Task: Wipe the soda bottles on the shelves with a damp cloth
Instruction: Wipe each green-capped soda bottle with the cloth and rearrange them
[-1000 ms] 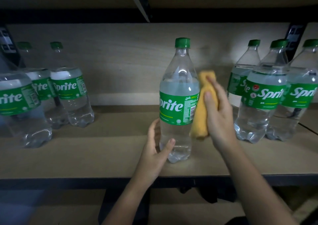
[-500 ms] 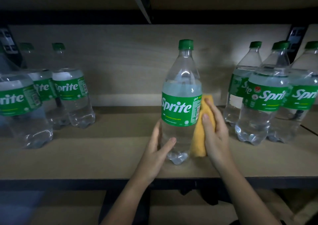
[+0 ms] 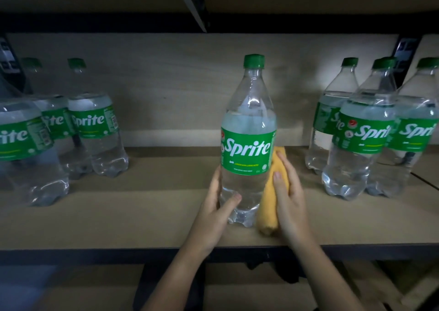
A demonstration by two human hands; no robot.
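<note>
A clear Sprite bottle with a green cap and green label stands upright in the middle of the wooden shelf. My left hand grips its lower part from the left, thumb across the front. My right hand holds a folded yellow cloth against the bottle's lower right side, down near the base. The far side of the bottle is hidden.
Three Sprite bottles stand at the left of the shelf and several more at the right. The upper shelf's dark edge runs overhead. A dark front rail borders the shelf, with a lower shelf beneath.
My right hand has slid the cloth down the bottle's right side from label height to near the base. The bottle has turned, its label now facing me. My left hand has kept its grip.
</note>
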